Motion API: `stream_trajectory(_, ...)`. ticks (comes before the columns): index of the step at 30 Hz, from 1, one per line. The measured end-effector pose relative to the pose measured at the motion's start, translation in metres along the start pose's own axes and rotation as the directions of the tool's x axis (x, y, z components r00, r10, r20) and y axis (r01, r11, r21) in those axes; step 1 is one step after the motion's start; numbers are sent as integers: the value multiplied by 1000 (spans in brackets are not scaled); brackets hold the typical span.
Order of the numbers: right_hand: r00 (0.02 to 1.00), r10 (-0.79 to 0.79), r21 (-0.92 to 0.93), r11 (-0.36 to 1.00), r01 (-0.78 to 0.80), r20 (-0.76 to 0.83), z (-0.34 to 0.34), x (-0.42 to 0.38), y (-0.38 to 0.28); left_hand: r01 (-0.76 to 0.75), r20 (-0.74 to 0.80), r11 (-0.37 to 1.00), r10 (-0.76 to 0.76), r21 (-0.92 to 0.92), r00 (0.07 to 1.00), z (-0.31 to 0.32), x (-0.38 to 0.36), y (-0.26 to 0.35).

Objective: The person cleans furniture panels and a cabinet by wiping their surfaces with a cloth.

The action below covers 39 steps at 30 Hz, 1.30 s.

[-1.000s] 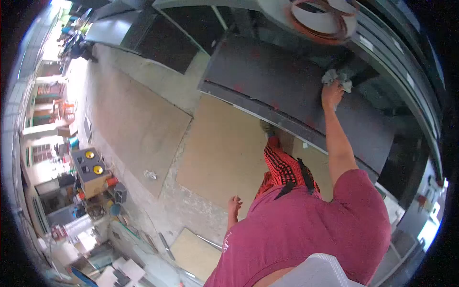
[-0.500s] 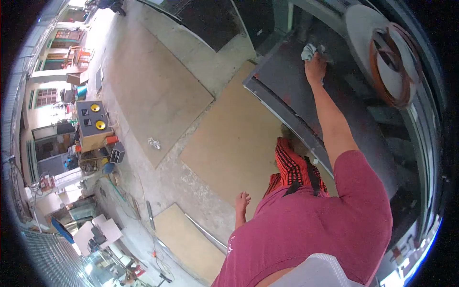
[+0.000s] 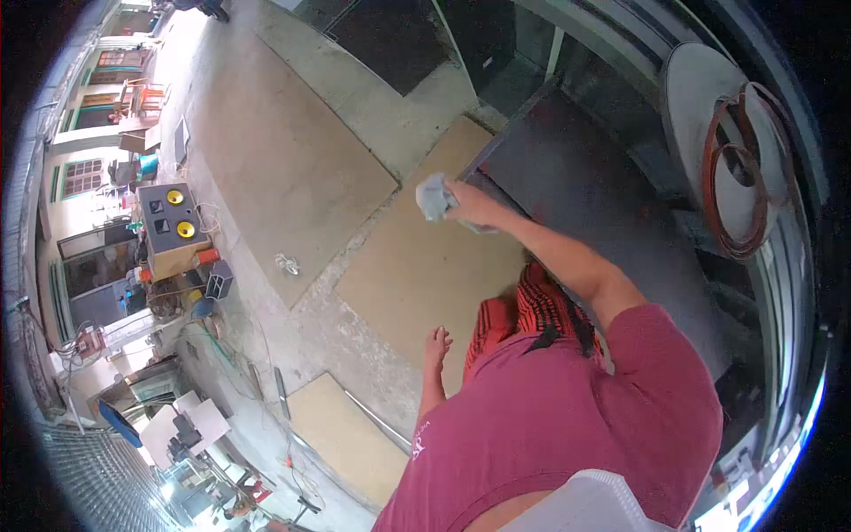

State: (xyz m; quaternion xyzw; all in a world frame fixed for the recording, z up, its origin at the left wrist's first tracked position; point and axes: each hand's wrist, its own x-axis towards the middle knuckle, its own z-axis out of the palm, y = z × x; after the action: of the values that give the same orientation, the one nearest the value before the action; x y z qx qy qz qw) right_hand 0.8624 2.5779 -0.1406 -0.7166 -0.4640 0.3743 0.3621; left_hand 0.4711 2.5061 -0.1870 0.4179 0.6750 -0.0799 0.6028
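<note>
My right hand (image 3: 472,206) is closed round a crumpled pale cloth (image 3: 434,197), held in the air just past the near corner of the dark flat panel (image 3: 585,168). The arm reaches across from the right. My left hand (image 3: 437,344) hangs low beside my body over the tan board (image 3: 417,275), its fingers loosely apart and holding nothing. The panel's dark surface shows faint reddish marks.
A crumpled scrap (image 3: 286,263) lies on a large brown board (image 3: 284,160) on the concrete floor. At the left stands a speaker box (image 3: 168,226) with yellow cones. Coiled brown strips (image 3: 740,177) hang at the right. Part of a person (image 3: 213,9) shows at the top.
My right hand has swung left with the cloth, from over the dark panel to beyond its edge. My left hand has shifted slightly left and up.
</note>
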Motion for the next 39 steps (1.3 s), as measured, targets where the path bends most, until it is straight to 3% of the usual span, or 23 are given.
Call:
stream_trajectory(3,997,5,264,964,-26,82,-53,-49,-27,-47,35,996,44,78,998,-4,12,15)
stream_trajectory(4,998,-6,-123,992,-2,-66,-52,-57,16,-53,44,993,49,105,998,-5,16,20)
stream_trajectory(5,980,7,-73,997,-22,-198,-77,-78,30,-57,51,990,51,130,997,-7,23,26)
stream_trajectory(6,907,73,-248,950,-190,-416,-93,-98,55,-81,83,983,68,167,994,-9,35,36)
stream_trajectory(7,825,429,185,903,-387,-367,-167,-123,-6,-102,114,974,81,200,990,-21,45,40)
stream_trajectory(10,517,405,-127,683,-720,-755,-189,-162,114,-116,53,975,107,191,993,-35,73,73)
stream_trajectory(12,619,31,-562,388,-731,-784,-156,-212,275,-162,95,964,145,209,985,-55,97,90)
stream_trajectory(14,293,540,-110,346,-932,-789,-130,-166,159,-223,123,945,198,238,972,-79,128,119)
stream_trajectory(16,304,543,-154,304,-940,-783,-82,-111,86,-292,139,929,265,226,954,-109,158,156)
stream_trajectory(17,384,296,-249,406,-879,-875,-42,-92,81,-265,104,954,252,138,962,-125,169,173)
stream_trajectory(19,513,201,-285,639,-715,-835,9,-43,30,-187,27,981,188,-44,982,-165,182,192)
stream_trajectory(20,582,381,-215,674,-707,-718,18,-13,-31,-190,25,981,191,-28,981,-185,192,197)
stream_trajectory(22,762,450,-217,777,-591,-465,54,36,-45,-227,21,973,228,-27,973,-216,220,218)
stream_trajectory(23,877,289,-198,902,-384,-384,72,59,-35,-220,26,975,219,20,975,-232,229,224)
stream_trajectory(24,913,289,-97,940,-328,-287,88,91,-29,-198,27,978,196,71,980,-247,234,223)
stream_trajectory(25,918,280,-101,943,-319,-282,83,112,-60,-200,19,978,199,63,980,-262,240,226)
stream_trajectory(27,911,360,242,919,-310,-200,53,144,-149,-217,-4,976,217,29,976,-289,250,232)
stream_trajectory(32,790,229,83,972,-222,-569,-29,222,-106,-123,-35,992,122,-32,992,-308,262,236)
stream_trajectory(33,765,199,144,980,-140,-613,-57,224,-148,-90,-19,996,90,-15,996,-313,270,226)
stream_trajectory(34,687,157,132,987,-90,-710,-68,246,-100,-69,-28,998,68,-14,997,-314,276,220)
stream_trajectory(35,671,219,270,962,-29,-708,-80,242,-168,-33,-39,998,31,-57,999,-310,282,217)
stream_trajectory(37,682,327,305,939,-158,-654,-98,274,-152,13,-50,993,-18,-115,999,-313,282,231)
stream_trajectory(39,727,404,333,909,-252,-555,-107,316,-131,-117,14,987,116,111,993,-309,272,251)
